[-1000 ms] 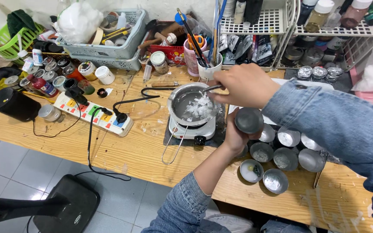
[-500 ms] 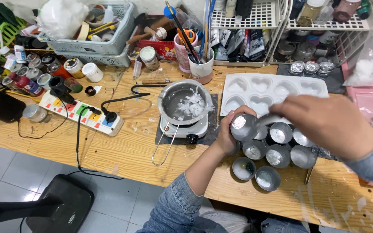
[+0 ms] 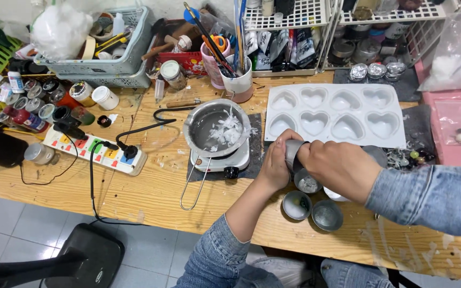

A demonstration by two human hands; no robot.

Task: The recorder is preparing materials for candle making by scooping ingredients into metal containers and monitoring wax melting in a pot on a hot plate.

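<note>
Both hands meet over the table point(image 3: 150, 186): left hand point(image 3: 276, 162) wraps the small metal cup point(image 3: 293, 151), right hand point(image 3: 340, 169) closes over its mouth. Keep the cup steady above the other tins point(image 3: 311, 209), working gently.

Left hand point(image 3: 274, 162) curled, fingers wrapped in a grip, just right of the hotplate point(image 3: 221, 160). Right hand point(image 3: 340, 168) closed, knuckles up, touching the left; both forearms denim-sleeved.
</note>
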